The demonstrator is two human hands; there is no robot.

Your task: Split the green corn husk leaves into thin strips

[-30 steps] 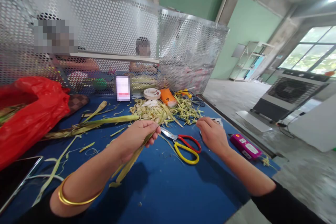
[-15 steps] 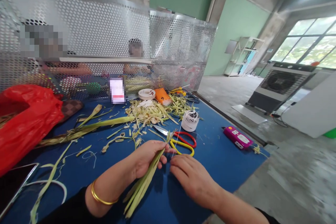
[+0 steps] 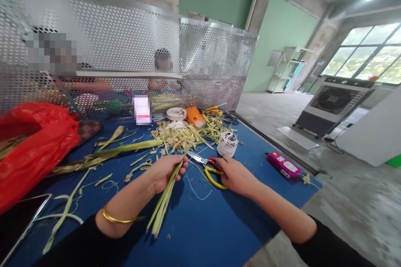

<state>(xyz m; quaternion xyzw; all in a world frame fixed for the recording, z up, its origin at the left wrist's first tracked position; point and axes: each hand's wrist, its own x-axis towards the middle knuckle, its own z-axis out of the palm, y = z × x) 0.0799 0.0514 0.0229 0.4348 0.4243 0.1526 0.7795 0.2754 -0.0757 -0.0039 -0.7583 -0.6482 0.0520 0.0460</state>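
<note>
My left hand (image 3: 166, 172) is closed around the upper part of a bundle of green leaf strips (image 3: 164, 206), whose loose ends point down toward me. A thin white thread (image 3: 196, 195) trails on the blue table from near the bundle. My right hand (image 3: 235, 175) has its fingers around the handles of scissors (image 3: 215, 177), one handle red and one yellow, which lie on the table. The scissor blades point left toward my left hand. Just behind my right hand stands a spool of white thread (image 3: 227, 144).
Leaf scraps (image 3: 178, 135) are heaped behind the scissors, beside an orange packet (image 3: 196, 117) and tape roll (image 3: 176, 114). A red plastic bag (image 3: 40, 146) fills the left, a purple power strip (image 3: 284, 165) the right. People sit behind the perforated panel (image 3: 125, 33).
My right hand has moved right, from beside the bundle onto the scissor handles. My left hand has shifted left and slightly up with the bundle. The thread now lies on the table.
</note>
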